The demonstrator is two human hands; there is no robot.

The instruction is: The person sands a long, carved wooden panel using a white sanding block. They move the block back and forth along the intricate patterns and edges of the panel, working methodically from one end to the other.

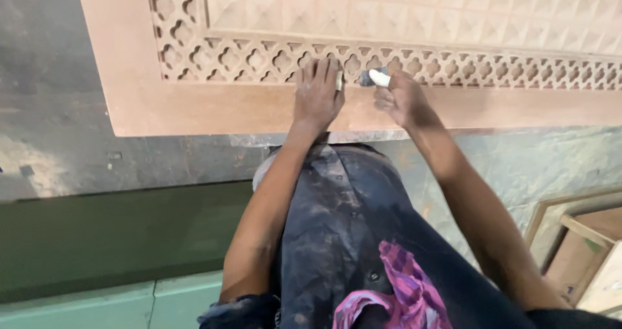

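Mid-carving: left hand spread flat, steadying the carved stone slab at its pierced lattice border, right hand gripping a small pale-handled tool against the fretwork; next, probably careful short strokes along the cutouts.

Grey, dusty stone floor with a dark green band and pale green strip beside it; wooden frames lean at the right edge.

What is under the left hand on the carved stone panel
The left hand lies flat on the carved stone panel, across its pierced lattice band and plain border. The lattice openings under the palm are covered. The right hand holds a small tool beside it.
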